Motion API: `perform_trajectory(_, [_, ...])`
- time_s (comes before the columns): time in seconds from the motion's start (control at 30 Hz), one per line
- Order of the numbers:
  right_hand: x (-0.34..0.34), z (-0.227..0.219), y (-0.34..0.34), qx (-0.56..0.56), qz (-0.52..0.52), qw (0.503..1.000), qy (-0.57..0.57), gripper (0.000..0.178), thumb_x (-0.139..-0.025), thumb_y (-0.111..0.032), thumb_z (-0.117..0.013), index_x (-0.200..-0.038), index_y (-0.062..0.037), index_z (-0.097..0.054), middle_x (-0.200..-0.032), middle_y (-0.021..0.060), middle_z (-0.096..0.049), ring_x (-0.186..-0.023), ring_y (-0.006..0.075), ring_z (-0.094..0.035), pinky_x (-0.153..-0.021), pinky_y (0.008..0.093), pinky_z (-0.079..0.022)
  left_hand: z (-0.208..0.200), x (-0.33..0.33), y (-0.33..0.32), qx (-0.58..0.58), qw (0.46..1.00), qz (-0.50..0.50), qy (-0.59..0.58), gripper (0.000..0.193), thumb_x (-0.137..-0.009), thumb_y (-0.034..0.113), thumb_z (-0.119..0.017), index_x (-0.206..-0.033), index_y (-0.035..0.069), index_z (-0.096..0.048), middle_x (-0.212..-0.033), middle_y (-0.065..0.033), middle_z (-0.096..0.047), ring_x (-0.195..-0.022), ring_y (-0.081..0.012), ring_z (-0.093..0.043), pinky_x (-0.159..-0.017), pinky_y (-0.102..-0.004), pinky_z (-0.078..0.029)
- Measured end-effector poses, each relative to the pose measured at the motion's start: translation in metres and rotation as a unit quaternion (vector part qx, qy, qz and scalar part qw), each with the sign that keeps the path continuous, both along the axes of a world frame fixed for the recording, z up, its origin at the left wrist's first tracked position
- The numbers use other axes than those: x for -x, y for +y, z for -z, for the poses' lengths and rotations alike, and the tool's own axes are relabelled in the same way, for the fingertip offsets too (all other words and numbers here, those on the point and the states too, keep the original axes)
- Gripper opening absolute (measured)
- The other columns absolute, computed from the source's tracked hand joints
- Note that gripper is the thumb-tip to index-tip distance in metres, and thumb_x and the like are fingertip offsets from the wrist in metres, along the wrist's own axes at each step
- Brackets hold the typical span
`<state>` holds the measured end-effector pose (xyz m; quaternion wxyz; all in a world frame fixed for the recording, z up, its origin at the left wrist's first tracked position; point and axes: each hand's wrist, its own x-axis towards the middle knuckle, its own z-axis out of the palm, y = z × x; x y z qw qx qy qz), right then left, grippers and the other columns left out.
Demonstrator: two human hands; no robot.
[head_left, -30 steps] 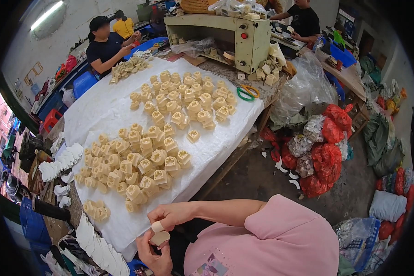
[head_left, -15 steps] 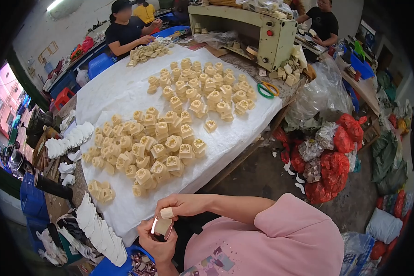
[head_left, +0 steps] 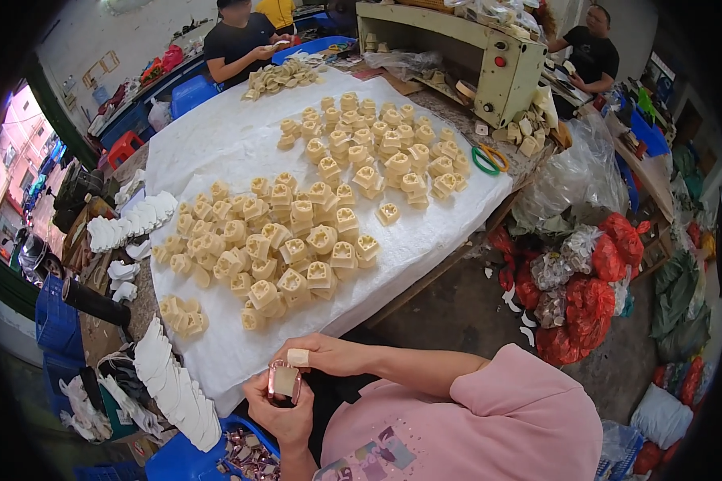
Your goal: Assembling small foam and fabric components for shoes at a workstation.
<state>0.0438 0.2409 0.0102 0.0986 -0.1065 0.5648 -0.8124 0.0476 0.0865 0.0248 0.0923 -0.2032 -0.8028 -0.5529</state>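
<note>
At the table's front edge, my left hand [head_left: 285, 417] is closed around a small shiny piece [head_left: 284, 381] with a pinkish metallic rim and a beige inner face. My right hand [head_left: 333, 354] comes in from the right, fingers bent at the piece's top edge. A cream band or small block [head_left: 298, 357] shows at its fingertips; whether it is worn or held, I cannot tell. Beyond both hands lie many cream, hollow cup-like pieces [head_left: 293, 284], crowded on a white sheet [head_left: 361, 317]. Below my left hand, a blue bin [head_left: 176, 461] holds similar shiny pieces [head_left: 249, 453].
White flat cutouts [head_left: 164, 385] overlap along the left edge. Green and orange scissors [head_left: 489, 159] lie near a pale green machine [head_left: 501, 80]. Red and clear bags [head_left: 590, 297] sit on the floor at right. A person [head_left: 245, 40] handles pieces across the table; another person [head_left: 594, 52] is at right.
My view has shifted, so the table appears farther right and lower. The shiny piece has turned to show its beige face more squarely. The cream band or block has moved to its upper right.
</note>
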Motion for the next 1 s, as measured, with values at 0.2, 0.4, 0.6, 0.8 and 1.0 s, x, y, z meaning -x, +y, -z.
perform_trajectory(0.2, [0.002, 0.005, -0.010, 0.063, 0.006, 0.998, -0.004, 0.028, -0.097, -0.027, -0.043, -0.102, -0.0025, -0.057, -0.091, 0.0025, -0.058, -0.084, 0.0127, -0.054, -0.073, 0.0281, -0.044, 0.003, -0.002, 0.007, 0.004, 0.999, -0.042, 0.030, 0.039, -0.065, 0.001, -0.073, -0.092, 0.002, -0.046, -0.081, -0.0044, -0.051, -0.069, -0.0095, -0.051, -0.063, -0.0221, -0.043])
perform_trajectory(0.4, [-0.002, 0.010, -0.023, -0.124, 0.139, 0.978, 0.099, 0.024, -0.094, -0.020, -0.042, -0.098, -0.0022, -0.058, -0.089, 0.0044, -0.060, -0.082, 0.0131, -0.057, -0.074, 0.0290, -0.046, 0.007, -0.001, 0.012, 0.015, 0.993, -0.080, 0.088, 0.043, -0.061, 0.006, -0.078, -0.089, 0.003, -0.045, -0.075, -0.0041, -0.050, -0.060, -0.0097, -0.045, -0.054, -0.0226, -0.039])
perform_trajectory(0.6, [-0.004, 0.010, -0.020, -0.006, 0.081, 0.996, -0.021, 0.027, -0.095, -0.023, -0.044, -0.106, -0.0026, -0.057, -0.098, 0.0052, -0.059, -0.091, 0.0133, -0.056, -0.080, 0.0270, -0.046, 0.007, 0.001, 0.008, 0.008, 0.996, -0.082, 0.030, 0.040, -0.063, 0.005, -0.076, -0.089, 0.002, -0.047, -0.074, -0.0026, -0.051, -0.063, -0.0078, -0.047, -0.058, -0.0215, -0.042])
perform_trajectory(0.8, [-0.005, 0.006, -0.023, 0.078, 0.050, 0.995, -0.038, 0.033, -0.097, -0.025, -0.042, -0.117, -0.0013, -0.052, -0.105, 0.0075, -0.057, -0.096, 0.0148, -0.056, -0.083, 0.0288, -0.046, 0.002, -0.001, 0.012, 0.015, 0.994, -0.097, 0.056, 0.043, -0.062, 0.008, -0.078, -0.090, 0.003, -0.046, -0.073, -0.0033, -0.052, -0.060, -0.0072, -0.047, -0.055, -0.0211, -0.041])
perform_trajectory(1.0, [-0.005, 0.003, -0.028, -0.105, 0.186, 0.977, 0.024, 0.033, -0.078, -0.004, -0.039, -0.104, 0.0005, -0.058, -0.093, 0.0138, -0.062, -0.087, 0.0148, -0.058, -0.078, 0.0294, -0.047, 0.010, 0.005, 0.018, 0.015, 0.988, -0.123, 0.090, 0.046, -0.061, 0.009, -0.082, -0.089, 0.003, -0.046, -0.072, -0.0038, -0.053, -0.061, -0.0094, -0.049, -0.054, -0.0230, -0.043])
